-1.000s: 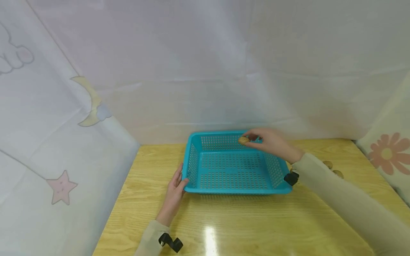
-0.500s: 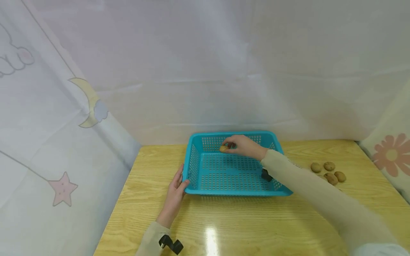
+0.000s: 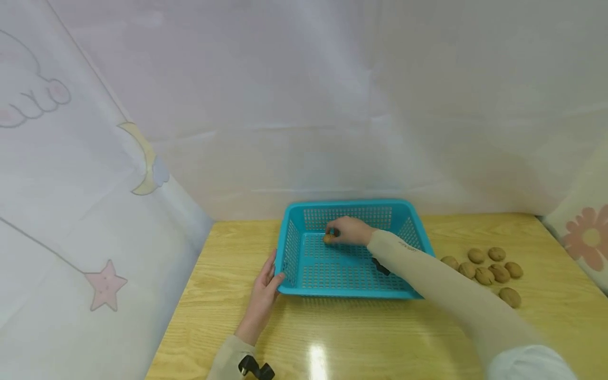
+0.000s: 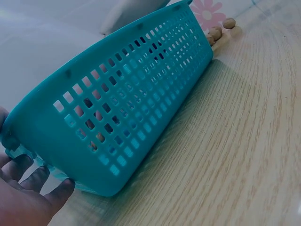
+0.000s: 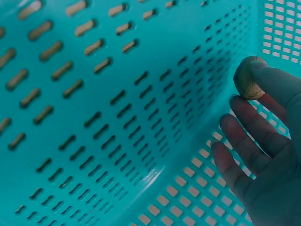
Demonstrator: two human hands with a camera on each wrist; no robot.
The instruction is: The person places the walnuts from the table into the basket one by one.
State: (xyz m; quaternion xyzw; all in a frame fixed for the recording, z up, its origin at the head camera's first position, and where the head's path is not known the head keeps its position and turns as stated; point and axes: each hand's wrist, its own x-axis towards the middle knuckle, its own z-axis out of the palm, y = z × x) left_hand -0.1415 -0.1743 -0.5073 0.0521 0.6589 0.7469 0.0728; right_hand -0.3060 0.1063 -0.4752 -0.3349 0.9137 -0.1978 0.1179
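A turquoise plastic basket (image 3: 347, 293) with a grid of holes stands on the wooden table. My left hand (image 3: 262, 294) grips its left end, the thumb over the rim and the fingers against the outer wall; the left wrist view shows those fingers (image 4: 35, 179) below the rim. Inside the basket, my right hand (image 3: 352, 231) pinches a walnut (image 3: 328, 239) between thumb and fingertips, low over the left part of the basket floor. In the right wrist view the same walnut (image 5: 247, 79) sits at the fingertips, with the other fingers spread beside it.
Several loose walnuts (image 3: 484, 275) lie on the table (image 3: 380, 338) to the right of the basket, partly beside the right sleeve. A pale cloth backdrop (image 3: 294, 105) rises behind the table and on both sides.
My right hand has carried the walnut leftward and down into the basket. More of the loose walnuts show on the right as the sleeve moves off them. The left hand keeps its grip.
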